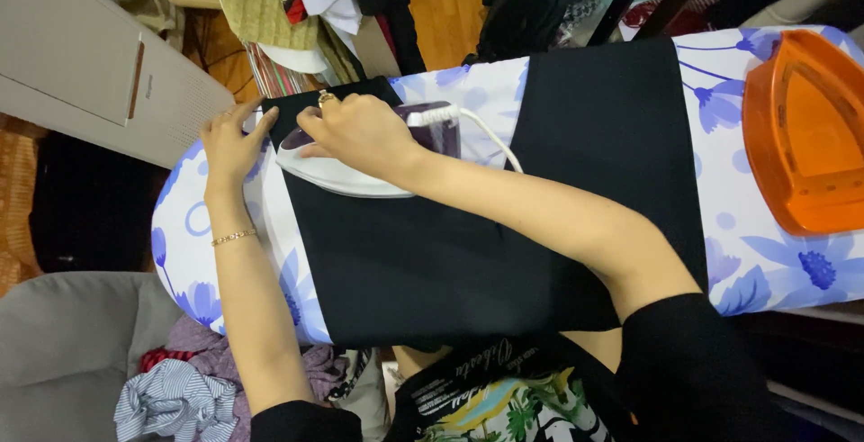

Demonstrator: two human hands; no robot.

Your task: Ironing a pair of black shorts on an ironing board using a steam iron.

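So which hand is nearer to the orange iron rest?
Right. The right hand grips the iron mid-board, still well short of the orange iron rest; the left hand presses the black fabric farther away.

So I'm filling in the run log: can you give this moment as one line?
right hand: grips iron | left hand: flat on black cloth edge | ironing board: orange iron rest at far end

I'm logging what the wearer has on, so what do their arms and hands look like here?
Both arms are bare from short black sleeves down. The left hand has a thin gold chain bracelet at its wrist. The right hand wears a gold ring. No gloves or watch.
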